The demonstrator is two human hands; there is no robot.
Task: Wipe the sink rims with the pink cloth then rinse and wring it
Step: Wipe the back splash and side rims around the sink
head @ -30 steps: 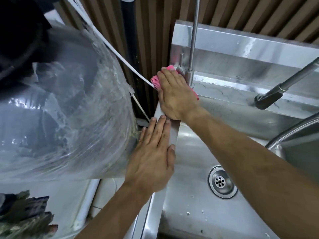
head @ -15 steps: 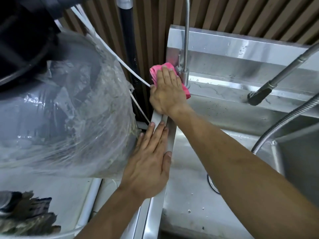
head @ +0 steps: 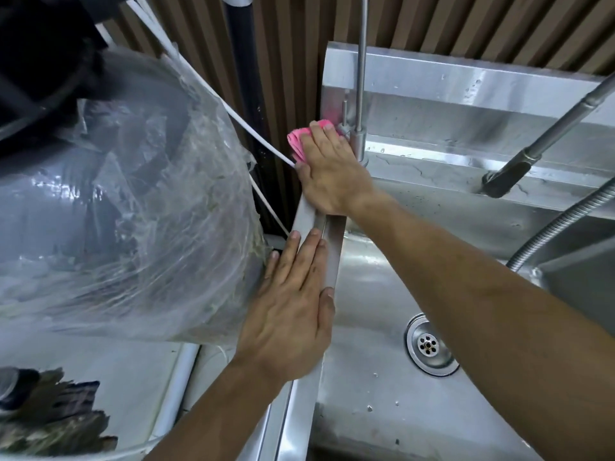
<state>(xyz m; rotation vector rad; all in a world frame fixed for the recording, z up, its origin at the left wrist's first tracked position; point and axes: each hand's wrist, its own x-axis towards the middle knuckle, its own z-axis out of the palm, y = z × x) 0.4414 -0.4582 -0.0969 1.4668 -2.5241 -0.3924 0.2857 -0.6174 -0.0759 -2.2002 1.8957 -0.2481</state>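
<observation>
Pink cloth [head: 301,143] under right hand [head: 332,174], unmoved at rim [head: 327,247] corner.

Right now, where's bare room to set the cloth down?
Free: basin floor around the drain, and the back ledge between thin faucet and sprayer head. Crowded: left rim, under both hands, against the plastic-wrapped bin.

Sink [head: 382,410] — glossy wet steel (streaked); bag [head: 133,211] clear crinkled plastic; cloth [head: 298,143] soft pink.
</observation>
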